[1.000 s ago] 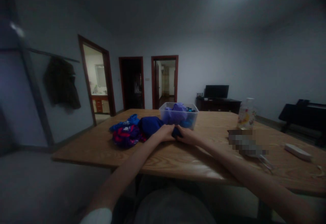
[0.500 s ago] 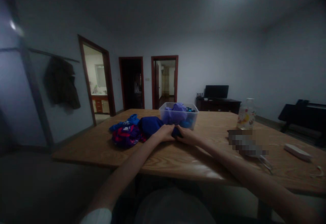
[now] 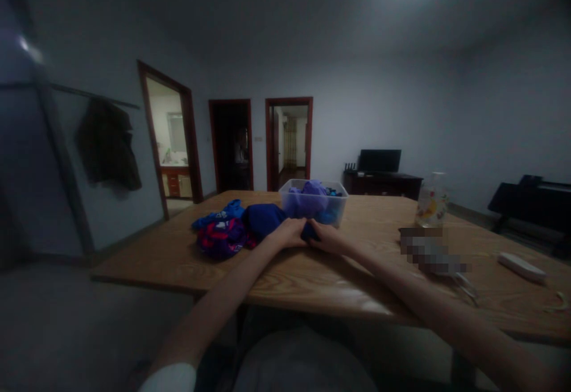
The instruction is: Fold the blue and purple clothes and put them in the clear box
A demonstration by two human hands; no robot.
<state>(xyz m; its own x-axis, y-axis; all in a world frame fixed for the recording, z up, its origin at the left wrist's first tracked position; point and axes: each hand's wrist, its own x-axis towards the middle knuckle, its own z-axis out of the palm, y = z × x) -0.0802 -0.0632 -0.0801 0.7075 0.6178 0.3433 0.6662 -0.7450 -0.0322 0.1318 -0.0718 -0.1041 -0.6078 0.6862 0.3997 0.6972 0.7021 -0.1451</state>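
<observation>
A small piece of dark blue cloth (image 3: pixel 307 231) sits between my two hands, low over the table. My left hand (image 3: pixel 289 233) is closed on its left side, and my right hand (image 3: pixel 329 238) grips it from the right. Just left of my left hand lies a larger blue cloth item (image 3: pixel 264 219); whether it joins the held piece is hidden. Beside it are a crumpled purple and pink patterned cloth (image 3: pixel 220 238) and a brighter blue cloth (image 3: pixel 227 210). Right behind my hands stands a clear plastic box (image 3: pixel 338 209) with a purple cloth (image 3: pixel 310 196) inside.
All this rests on a wooden table (image 3: pixel 357 291). Toward its right side stand a clear jar with printed decoration (image 3: pixel 432 204), a blurred-out object (image 3: pixel 430 254) and a white oblong item (image 3: pixel 521 267). Beyond the table a monitor (image 3: pixel 379 160) stands on a dark cabinet.
</observation>
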